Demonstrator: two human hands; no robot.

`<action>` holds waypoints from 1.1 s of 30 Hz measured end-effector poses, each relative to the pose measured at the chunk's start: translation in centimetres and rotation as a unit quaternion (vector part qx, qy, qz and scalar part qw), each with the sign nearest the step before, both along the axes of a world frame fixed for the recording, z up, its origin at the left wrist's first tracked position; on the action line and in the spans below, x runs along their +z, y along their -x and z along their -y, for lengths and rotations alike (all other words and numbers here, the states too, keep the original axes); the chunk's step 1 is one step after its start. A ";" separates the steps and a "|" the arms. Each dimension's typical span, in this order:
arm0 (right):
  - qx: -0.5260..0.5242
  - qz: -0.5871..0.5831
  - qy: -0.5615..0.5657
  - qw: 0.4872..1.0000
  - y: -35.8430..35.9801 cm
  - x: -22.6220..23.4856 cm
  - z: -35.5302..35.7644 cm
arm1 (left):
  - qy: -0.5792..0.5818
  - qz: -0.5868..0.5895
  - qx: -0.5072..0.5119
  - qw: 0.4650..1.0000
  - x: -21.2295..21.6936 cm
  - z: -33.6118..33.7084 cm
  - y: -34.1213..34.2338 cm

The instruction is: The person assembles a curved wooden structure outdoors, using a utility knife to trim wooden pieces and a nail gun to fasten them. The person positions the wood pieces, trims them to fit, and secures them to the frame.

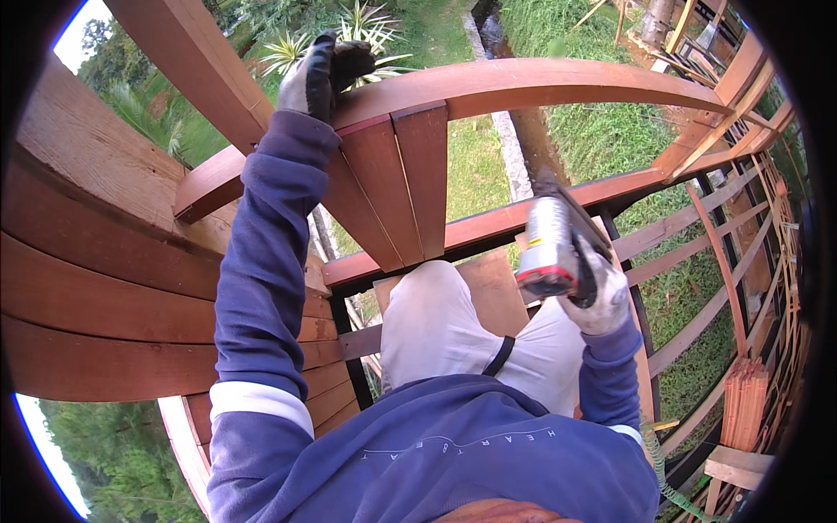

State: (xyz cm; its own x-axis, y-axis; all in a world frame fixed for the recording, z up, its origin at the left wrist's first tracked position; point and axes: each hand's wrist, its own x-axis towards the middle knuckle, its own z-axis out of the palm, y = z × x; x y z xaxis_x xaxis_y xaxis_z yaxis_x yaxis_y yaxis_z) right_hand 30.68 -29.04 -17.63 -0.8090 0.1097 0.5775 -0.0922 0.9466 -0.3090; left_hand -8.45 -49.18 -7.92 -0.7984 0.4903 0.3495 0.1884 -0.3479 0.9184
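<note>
My left hand (316, 80), in a grey glove with black fingers, reaches forward and curls over the curved wooden top rail (540, 83), close beside a slanted post (196, 65). Just right of that hand, several upright reddish boards (422, 179) stand side by side between the top rail and the lower wooden rail (514, 216). My right hand (603, 296), gloved too, is wrapped round a nail gun (547, 244) with a silver body and a red band. The tool is held above my lap, apart from the boards; its far end is blurred.
Reddish planks (105, 305) form a wall on my left. To the right run curved slats (689, 244) and a bundle of wood strips (745, 405). A green coiled hose (664, 479) hangs at the lower right. Grass and a narrow water channel (532, 139) lie below, beyond the rail.
</note>
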 end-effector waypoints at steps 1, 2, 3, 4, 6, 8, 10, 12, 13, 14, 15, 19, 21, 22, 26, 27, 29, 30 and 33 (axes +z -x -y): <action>-0.067 0.030 0.051 0.996 -2.3 -0.5 -0.7 | -0.017 0.028 0.001 0.999 0.3 0.1 0.6; -0.137 0.060 0.104 0.983 -4.7 -1.5 -1.5 | -0.031 0.056 -0.001 0.998 0.1 -0.1 1.1; -0.183 0.049 0.086 0.978 -7.1 -2.9 -2.7 | -0.021 0.071 -0.010 0.997 0.6 -0.2 1.0; -0.228 0.037 0.070 0.970 -9.3 -4.4 -3.9 | -0.033 0.111 -0.013 0.993 1.2 -0.3 1.0; -0.338 0.052 0.162 0.926 -14.5 -8.4 -5.5 | -0.018 0.109 -0.043 0.993 1.0 -0.7 2.2; -0.399 0.071 0.348 0.846 -20.1 -12.8 -7.2 | 0.013 0.097 -0.027 0.995 1.4 -1.3 1.5; -0.452 0.029 0.546 0.705 -24.8 -14.1 -6.7 | 0.119 0.004 -0.109 0.987 -0.1 -0.6 3.5; -0.513 0.038 0.563 0.646 -28.8 -18.0 -7.0 | 0.301 -0.129 -0.059 0.943 -1.7 -1.0 5.4; -0.546 0.090 0.510 0.658 -30.3 -20.5 -7.2 | 0.287 -0.173 -0.125 0.934 -2.5 0.4 7.0; -0.590 0.160 0.384 0.692 -32.7 -23.6 -7.0 | 0.342 -0.217 -0.104 0.908 -2.5 0.8 8.1; -0.643 0.224 0.245 0.690 -35.9 -26.5 -6.4 | 0.391 -0.260 -0.093 0.878 -3.0 0.3 9.2; -0.778 0.209 0.274 0.526 -42.5 -31.0 -1.8 | 0.472 -0.337 -0.055 0.813 -3.7 -1.5 10.5; -0.807 0.235 0.345 0.417 -44.0 -32.5 -1.2 | 0.486 -0.341 -0.034 0.804 -3.1 -0.8 10.7; -0.817 0.245 0.378 0.361 -44.6 -33.1 -1.0 | 0.492 -0.343 -0.027 0.800 -2.9 -0.7 10.7; -0.838 0.237 0.383 0.309 -47.8 -36.0 -0.7 | 0.508 -0.354 -0.008 0.785 -2.0 -0.5 10.5; -0.842 0.247 0.375 0.298 -48.9 -37.0 -0.7 | 0.509 -0.351 -0.003 0.786 -1.8 -0.6 10.3; -0.861 0.227 0.374 0.258 -50.7 -38.4 -0.3 | 0.508 -0.319 0.016 0.800 -2.0 -1.8 8.5; -0.866 0.219 0.376 0.246 -51.0 -39.0 -0.6 | 0.509 -0.323 0.015 0.797 -1.8 -2.3 8.0; -0.879 0.146 0.409 0.197 -51.1 -39.8 -1.2 | 0.514 -0.329 0.037 0.792 -1.3 -2.1 6.6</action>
State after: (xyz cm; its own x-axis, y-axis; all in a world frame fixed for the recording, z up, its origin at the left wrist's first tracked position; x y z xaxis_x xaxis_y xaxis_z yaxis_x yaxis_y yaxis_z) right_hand 81.76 -27.79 -57.39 0.9082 0.3291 -0.2586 0.2912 -0.9407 -0.1743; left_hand -15.06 -47.12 -9.26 -0.6490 0.7462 0.1481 0.7282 0.5530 0.4050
